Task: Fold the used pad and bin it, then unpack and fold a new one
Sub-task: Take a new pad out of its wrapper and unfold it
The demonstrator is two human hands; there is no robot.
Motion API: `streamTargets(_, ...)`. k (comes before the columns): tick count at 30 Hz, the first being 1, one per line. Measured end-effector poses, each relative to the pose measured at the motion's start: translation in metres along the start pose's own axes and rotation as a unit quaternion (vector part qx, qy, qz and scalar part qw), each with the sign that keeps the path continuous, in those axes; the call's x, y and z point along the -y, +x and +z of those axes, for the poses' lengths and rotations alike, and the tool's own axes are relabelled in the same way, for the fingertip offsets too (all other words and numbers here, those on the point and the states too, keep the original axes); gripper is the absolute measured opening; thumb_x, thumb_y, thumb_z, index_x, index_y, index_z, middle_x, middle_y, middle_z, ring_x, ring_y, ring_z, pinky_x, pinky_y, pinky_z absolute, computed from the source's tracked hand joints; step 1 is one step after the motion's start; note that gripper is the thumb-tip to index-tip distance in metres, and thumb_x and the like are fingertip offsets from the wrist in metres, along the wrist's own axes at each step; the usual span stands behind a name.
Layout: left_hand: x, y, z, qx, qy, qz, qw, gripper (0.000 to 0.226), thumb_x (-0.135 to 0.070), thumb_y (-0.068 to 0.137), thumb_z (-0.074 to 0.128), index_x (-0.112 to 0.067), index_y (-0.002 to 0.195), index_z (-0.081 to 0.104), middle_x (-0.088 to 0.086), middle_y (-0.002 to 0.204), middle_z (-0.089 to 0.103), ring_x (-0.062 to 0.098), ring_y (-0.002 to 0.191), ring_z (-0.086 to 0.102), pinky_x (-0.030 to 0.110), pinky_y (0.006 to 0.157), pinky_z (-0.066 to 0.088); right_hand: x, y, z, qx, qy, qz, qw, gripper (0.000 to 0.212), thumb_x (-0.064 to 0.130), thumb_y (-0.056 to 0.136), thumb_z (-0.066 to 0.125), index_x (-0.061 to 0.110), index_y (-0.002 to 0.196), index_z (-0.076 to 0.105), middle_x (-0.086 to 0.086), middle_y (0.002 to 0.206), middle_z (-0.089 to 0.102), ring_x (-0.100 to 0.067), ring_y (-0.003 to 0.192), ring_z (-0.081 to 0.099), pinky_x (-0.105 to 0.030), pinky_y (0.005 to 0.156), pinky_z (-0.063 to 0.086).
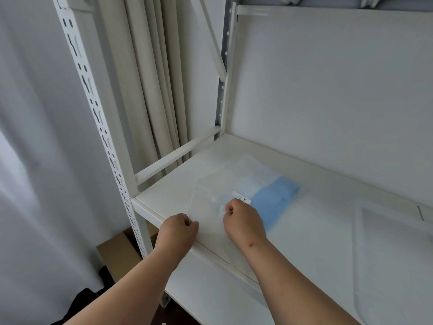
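A folded blue pad [273, 199] lies on the white shelf [328, 202] inside a clear plastic bag [210, 184] that carries a small white label [241, 196]. The bag's open end points toward the shelf's front left corner. My left hand [179, 232] pinches the bag's edge at the shelf's front rim. My right hand [243, 221] pinches the bag's plastic just left of the pad and covers the pad's near corner. Both hands have curled fingers.
A white pad sheet [386, 242] lies spread over the shelf's right part. A white perforated upright [98, 118] stands at the left, with beige curtains [150, 78] behind it. A cardboard box [119, 252] sits on the floor below the shelf corner.
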State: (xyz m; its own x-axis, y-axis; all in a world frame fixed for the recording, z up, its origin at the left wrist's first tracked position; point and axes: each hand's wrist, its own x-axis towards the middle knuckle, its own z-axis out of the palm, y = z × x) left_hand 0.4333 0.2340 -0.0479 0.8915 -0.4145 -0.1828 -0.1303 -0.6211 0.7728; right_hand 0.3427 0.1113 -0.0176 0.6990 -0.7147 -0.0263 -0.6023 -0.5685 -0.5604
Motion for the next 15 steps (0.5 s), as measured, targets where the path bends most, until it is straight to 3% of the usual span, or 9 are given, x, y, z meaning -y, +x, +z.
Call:
streamTargets(3,0.0,-0.003,0.003,-0.028,0.045,0.038,0.998,0.02,-0.023,0.086,0.057,-0.011,0.071,0.05,0.001,0.073,0.052,0.015,0.059,0.046,0.025,0.051,0.034,-0.002,-0.005,-0.003,0.007,-0.015,-0.013,1.0,0.025,0.023,0.094,0.042,0.022,0.112,0.06,0.001,0.112,0.066,-0.023,0.106,0.059,-0.035,0.091,0.047)
streamTargets(6,0.0,-0.014,0.005,-0.077,0.075,0.082,0.991,0.026,-0.031,0.086,0.064,-0.017,0.099,0.046,-0.005,0.103,0.043,0.014,0.081,0.049,0.023,0.063,0.038,0.001,-0.014,-0.002,0.069,-0.074,-0.031,0.994,0.025,0.035,0.088,0.05,0.023,0.108,0.06,0.004,0.105,0.066,-0.022,0.101,0.06,-0.036,0.092,0.045)
streamTargets(8,0.006,-0.022,0.007,-0.127,0.15,0.155,0.968,0.035,-0.031,0.082,0.07,-0.019,0.105,0.046,-0.004,0.108,0.04,0.018,0.098,0.046,0.028,0.082,0.041,0.002,-0.021,-0.001,0.103,-0.126,-0.038,0.986,0.02,0.037,0.081,0.054,0.022,0.093,0.061,0.005,0.092,0.066,-0.02,0.09,0.061,-0.035,0.087,0.044)
streamTargets(10,0.014,-0.026,0.01,-0.155,0.211,0.262,0.929,0.035,-0.029,0.072,0.077,-0.021,0.097,0.054,-0.001,0.103,0.05,0.024,0.095,0.051,0.035,0.083,0.042,0.002,-0.026,-0.002,0.126,-0.156,-0.041,0.979,0.021,0.038,0.078,0.055,0.022,0.09,0.061,0.004,0.089,0.065,-0.019,0.087,0.06,-0.035,0.087,0.043)
streamTargets(13,0.021,-0.029,0.014,-0.082,0.236,0.39,0.886,0.014,-0.035,0.074,0.068,-0.027,0.083,0.061,-0.009,0.086,0.057,0.018,0.079,0.058,0.031,0.072,0.048,0.0,-0.027,-0.005,0.138,-0.177,-0.047,0.973,0.019,0.033,0.083,0.052,0.022,0.093,0.063,0.004,0.092,0.064,-0.019,0.09,0.059,-0.036,0.089,0.042)
streamTargets(15,0.021,-0.033,0.017,-0.02,0.243,0.41,0.879,0.013,-0.04,0.08,0.053,-0.03,0.081,0.062,-0.013,0.083,0.058,0.013,0.077,0.059,0.03,0.069,0.051,-0.002,-0.026,-0.006,0.132,-0.183,-0.052,0.973,0.016,0.027,0.086,0.049,0.02,0.094,0.062,0.003,0.094,0.064,-0.021,0.093,0.059,-0.035,0.089,0.042)
